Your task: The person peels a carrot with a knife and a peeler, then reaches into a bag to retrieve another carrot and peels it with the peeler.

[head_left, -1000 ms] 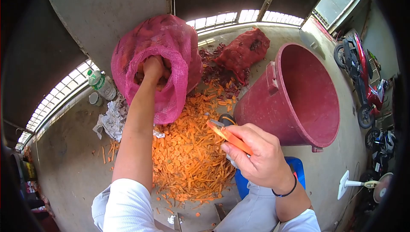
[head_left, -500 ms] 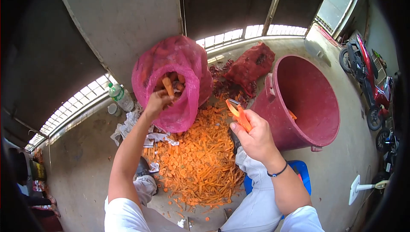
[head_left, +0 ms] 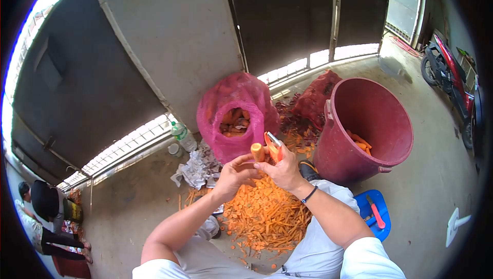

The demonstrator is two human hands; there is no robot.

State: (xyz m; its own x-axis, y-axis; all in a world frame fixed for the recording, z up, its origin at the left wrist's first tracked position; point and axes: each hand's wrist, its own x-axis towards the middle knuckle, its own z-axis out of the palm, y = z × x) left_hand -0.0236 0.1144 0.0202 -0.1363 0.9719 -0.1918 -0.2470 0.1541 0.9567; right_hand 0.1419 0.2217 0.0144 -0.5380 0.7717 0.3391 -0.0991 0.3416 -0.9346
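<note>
Near the middle of the view a carrot stands roughly upright between my two hands, above the peel pile. The fingers of my left hand are curled at its lower part. My right hand is wrapped round an orange-handled peeler, its thumb close to the carrot. Beyond them the open pink mesh sack shows carrots inside. To the right, the large dark-red bin holds several peeled carrots.
Crumpled paper, a plastic bottle and a cup lie left of the sack. A red mesh sack leans behind the bin. A red-handled knife rests on a blue stool. People stand far left; motorcycles are at right.
My left hand has come out of the pink sack with a carrot and moved beside my right hand. The view has shifted, showing more of the bin's inside and the blue stool.
</note>
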